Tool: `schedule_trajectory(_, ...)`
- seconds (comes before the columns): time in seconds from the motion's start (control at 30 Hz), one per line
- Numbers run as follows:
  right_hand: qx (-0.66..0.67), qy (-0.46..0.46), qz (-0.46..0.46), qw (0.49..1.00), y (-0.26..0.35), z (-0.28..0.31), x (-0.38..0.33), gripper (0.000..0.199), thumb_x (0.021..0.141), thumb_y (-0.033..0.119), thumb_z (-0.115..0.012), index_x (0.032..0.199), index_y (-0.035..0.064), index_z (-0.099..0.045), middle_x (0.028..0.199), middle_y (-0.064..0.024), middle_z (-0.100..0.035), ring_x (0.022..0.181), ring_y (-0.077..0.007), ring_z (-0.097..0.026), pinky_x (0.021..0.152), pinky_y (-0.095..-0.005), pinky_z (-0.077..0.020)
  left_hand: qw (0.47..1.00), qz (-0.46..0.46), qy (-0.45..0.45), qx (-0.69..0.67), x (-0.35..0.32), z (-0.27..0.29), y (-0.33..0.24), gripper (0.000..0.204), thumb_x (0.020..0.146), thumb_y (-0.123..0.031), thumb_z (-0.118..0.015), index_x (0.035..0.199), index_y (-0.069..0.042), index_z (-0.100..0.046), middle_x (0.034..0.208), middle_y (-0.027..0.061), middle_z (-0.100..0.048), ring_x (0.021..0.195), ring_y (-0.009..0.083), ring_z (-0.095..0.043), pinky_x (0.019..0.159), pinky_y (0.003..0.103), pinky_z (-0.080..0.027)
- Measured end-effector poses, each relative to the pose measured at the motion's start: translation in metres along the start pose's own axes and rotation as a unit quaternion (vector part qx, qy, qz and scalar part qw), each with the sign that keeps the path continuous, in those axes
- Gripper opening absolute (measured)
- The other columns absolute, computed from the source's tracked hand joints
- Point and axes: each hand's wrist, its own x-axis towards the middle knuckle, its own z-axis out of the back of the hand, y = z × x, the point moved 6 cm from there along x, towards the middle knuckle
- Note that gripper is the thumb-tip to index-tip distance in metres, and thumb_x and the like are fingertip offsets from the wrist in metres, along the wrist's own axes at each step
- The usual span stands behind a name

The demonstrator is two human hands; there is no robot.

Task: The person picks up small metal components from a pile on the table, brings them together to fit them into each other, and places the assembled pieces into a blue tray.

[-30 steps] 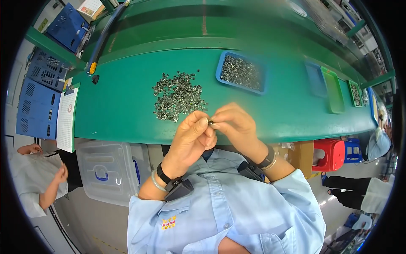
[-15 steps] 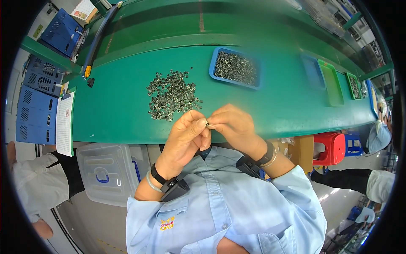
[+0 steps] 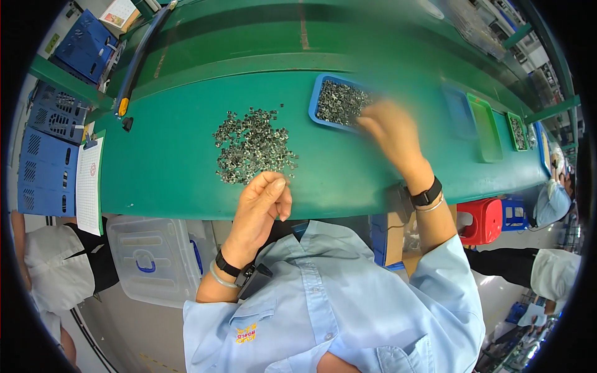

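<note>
Blurred right hand point(image 3: 388, 127) reaches blue tray point(image 3: 318, 102) edge; left hand point(image 3: 261, 205) loosely curled.

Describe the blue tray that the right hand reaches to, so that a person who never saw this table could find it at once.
Start at the green table and find the loose pile of small metal parts in its middle. To the right of that pile, under the blurred right hand, sits the blue tray. It alone is filled with the same grey parts; the trays further right are mostly green.
</note>
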Motion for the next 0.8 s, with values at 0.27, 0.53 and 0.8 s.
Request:
schedule_trajectory(0.27, -0.018, 0.133, 0.122, 0.983, 0.047, -0.078, 0.067, 0.015, 0.081, 0.016, -0.064, 0.092, 0.0066, -0.064, 0.084, -0.0080, -0.058, 0.084, -0.0291, -0.057, 0.074, -0.0401, -0.0458, 0.995, 0.014, 0.038, -0.086, 0.004, 0.011, 0.001, 0.013, 0.095, -0.017, -0.052, 0.099, -0.004, -0.054, 0.075, 0.0056, -0.058, 0.061, 0.0134, -0.053, 0.054, 0.026, -0.044)
schedule_trajectory(0.53, -0.074, 0.208, 0.123, 0.967, 0.047, -0.130, 0.075, 0.014, 0.081, 0.015, -0.064, 0.092, 0.0062, -0.064, 0.087, -0.0086, -0.060, 0.085, -0.0295, -0.058, 0.075, -0.0396, -0.0464, 0.990, 0.025, 0.064, -0.122, 0.004, 0.012, 0.002, 0.017, 0.095, -0.019, -0.052, 0.099, -0.003, -0.053, 0.071, 0.0074, -0.057, 0.058, 0.0147, -0.053, 0.052, 0.028, -0.043)
schedule_trajectory(0.8, 0.211, 0.204, -0.078, 0.953, 0.078, -0.051, 0.027, 0.009, 0.083, 0.009, -0.063, 0.090, 0.0033, -0.063, 0.086, -0.0072, -0.060, 0.079, -0.0188, -0.061, 0.070, -0.0298, -0.0490, 1.000, -0.020, -0.005, -0.011, 0.007, -0.001, -0.006, 0.015, 0.094, -0.015, -0.055, 0.103, -0.003, -0.054, 0.077, 0.0058, -0.058, 0.061, 0.0115, -0.054, 0.053, 0.025, -0.043)
